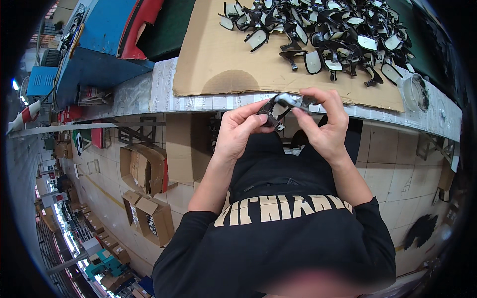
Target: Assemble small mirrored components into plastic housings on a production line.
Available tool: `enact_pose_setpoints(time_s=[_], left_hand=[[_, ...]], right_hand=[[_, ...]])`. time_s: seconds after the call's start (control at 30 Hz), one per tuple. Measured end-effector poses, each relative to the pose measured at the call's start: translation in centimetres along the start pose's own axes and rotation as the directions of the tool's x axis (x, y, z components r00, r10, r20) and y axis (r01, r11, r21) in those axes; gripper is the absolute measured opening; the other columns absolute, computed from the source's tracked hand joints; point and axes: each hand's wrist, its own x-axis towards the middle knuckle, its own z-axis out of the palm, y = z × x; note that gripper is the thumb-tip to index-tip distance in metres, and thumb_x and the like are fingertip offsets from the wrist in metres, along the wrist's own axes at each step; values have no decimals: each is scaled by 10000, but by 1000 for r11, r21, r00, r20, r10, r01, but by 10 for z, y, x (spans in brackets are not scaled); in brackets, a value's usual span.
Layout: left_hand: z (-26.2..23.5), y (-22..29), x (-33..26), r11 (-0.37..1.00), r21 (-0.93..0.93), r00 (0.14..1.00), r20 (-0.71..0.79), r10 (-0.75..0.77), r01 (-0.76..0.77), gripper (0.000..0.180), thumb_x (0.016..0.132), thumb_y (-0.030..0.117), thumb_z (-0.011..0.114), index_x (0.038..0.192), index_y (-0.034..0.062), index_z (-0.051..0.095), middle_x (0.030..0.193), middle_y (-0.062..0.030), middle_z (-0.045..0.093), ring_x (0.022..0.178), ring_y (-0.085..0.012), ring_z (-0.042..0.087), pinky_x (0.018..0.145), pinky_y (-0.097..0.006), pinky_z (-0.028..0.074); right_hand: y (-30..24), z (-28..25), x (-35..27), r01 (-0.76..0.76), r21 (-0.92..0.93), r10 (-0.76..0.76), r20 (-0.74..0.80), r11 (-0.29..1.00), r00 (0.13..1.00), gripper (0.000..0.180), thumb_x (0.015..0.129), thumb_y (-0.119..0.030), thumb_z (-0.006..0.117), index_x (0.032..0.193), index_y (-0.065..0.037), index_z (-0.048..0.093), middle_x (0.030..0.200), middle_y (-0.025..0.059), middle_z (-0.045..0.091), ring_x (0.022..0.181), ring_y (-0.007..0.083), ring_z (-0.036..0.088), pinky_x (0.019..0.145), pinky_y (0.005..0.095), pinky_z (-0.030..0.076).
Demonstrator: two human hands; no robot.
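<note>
In my left hand [237,130] is a glossy dark shoe heel [269,117], pinched between thumb and fingers just off the table's near edge. Its pale inner face is turned partly toward my right hand [325,121]. The right thumb and forefinger curl close together around a blurred grey-and-dark piece [304,104] against the heel's right side. I cannot make out what that piece is. Beyond both hands, a large pile of similar black heels with white oval faces [343,42] lies on a flat cardboard sheet [208,54].
The table edge [198,103] runs across in front of me. A roll of clear tape [416,92] sits at its right end. A blue machine housing [102,47] with a red panel [141,30] stands at left. Open cardboard boxes [144,169] are on the tiled floor below.
</note>
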Motion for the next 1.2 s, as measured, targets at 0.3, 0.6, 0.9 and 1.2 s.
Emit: enact_pose_setpoints(time_s=[0.3,0.6,0.9,1.2], left_hand=[[-3,-6,4,998,-55,999,-41,-19,16,390,934,-3,573,1316,-81,597,1108,-206,720,955,-281,745,774,-339,653],[-4,-7,5,987,-156,998,-39,-55,48,420,944,16,548,1349,-94,554,1147,-241,701,993,-361,731,779,-377,662],[-12,-5,7,943,-308,989,-26,-143,129,418,975,37,537,1379,-73,535,1153,-238,702,982,-370,734,738,-349,666],[-84,24,-24,932,356,953,-301,37,76,393,936,66,543,1295,-68,631,1121,-174,724,937,-233,734,724,-278,618]], right_hand=[[-6,-4,-4,-68,50,69,-31,996,997,339,723,-42,800,1046,-61,699,895,58,636,812,206,558,751,318,457],[8,-2,-7,-63,-66,59,-60,996,996,342,722,-76,805,1049,-77,705,901,58,644,803,217,559,763,334,446],[21,-9,-3,-133,-31,129,-110,991,985,324,760,-65,802,1067,-61,699,902,62,626,816,200,560,754,324,478],[31,-10,-4,-230,67,236,-100,971,967,318,779,-57,798,1079,-57,691,913,46,630,829,168,559,774,301,472]])
